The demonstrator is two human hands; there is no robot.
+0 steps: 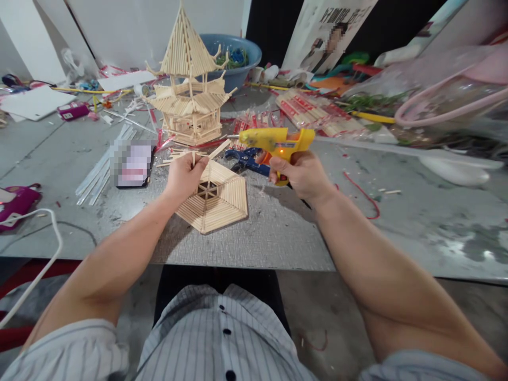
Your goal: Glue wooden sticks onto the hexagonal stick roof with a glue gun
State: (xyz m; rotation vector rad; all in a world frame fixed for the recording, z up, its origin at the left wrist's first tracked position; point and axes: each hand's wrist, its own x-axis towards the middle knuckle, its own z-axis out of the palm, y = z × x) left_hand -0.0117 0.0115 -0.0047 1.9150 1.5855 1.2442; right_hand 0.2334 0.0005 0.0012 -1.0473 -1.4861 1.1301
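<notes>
I see the left hand pinching a stick by the 6-sided panel on the desk. The right hand grips a glue gun, apparently levelled to reach the stick's free end.

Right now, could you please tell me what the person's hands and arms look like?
The left hand and right hand are ungloved, and both forearms are bare. The pale grey striped shirt has sleeves that stop above the forearms and dark round buttons down its front.
</notes>
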